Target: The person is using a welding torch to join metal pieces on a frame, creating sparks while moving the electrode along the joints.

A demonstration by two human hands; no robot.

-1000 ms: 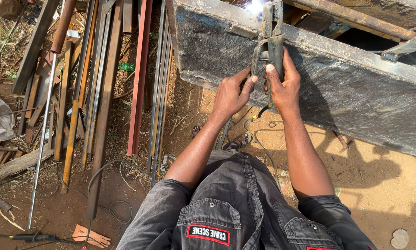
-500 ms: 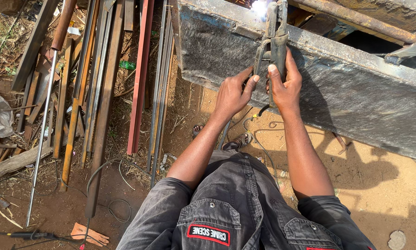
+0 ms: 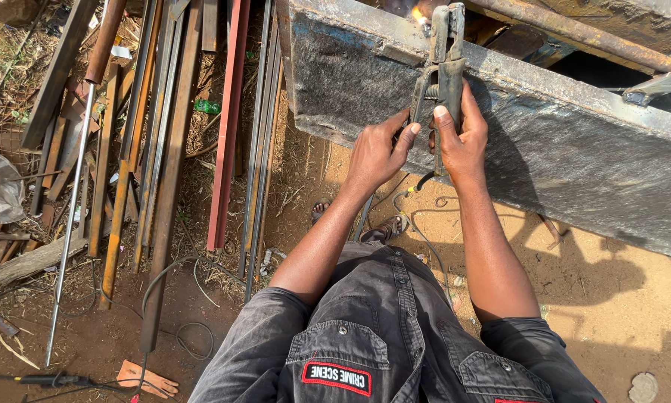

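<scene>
Gripping the welding electrode holder (image 3: 438, 75) with both bare hands, we have the right hand (image 3: 462, 134) wrapped around its handle and the left hand (image 3: 376, 153) pinched against its lower jaw, both closed on the tool. It stands near the top centre of the frame, its tip at a bright arc (image 3: 419, 13) on the top edge of the grey steel frame (image 3: 544, 142). We judge the main risk to be burns: no gloves show, and sparks or hot metal could reach our fingers or forearms. A slip of either hand could drag the tip off the seam. The cable (image 3: 414, 216) trails by our sandalled foot (image 3: 391, 226), a snag risk, and loose steel bars (image 3: 223, 127) lie at left.
</scene>
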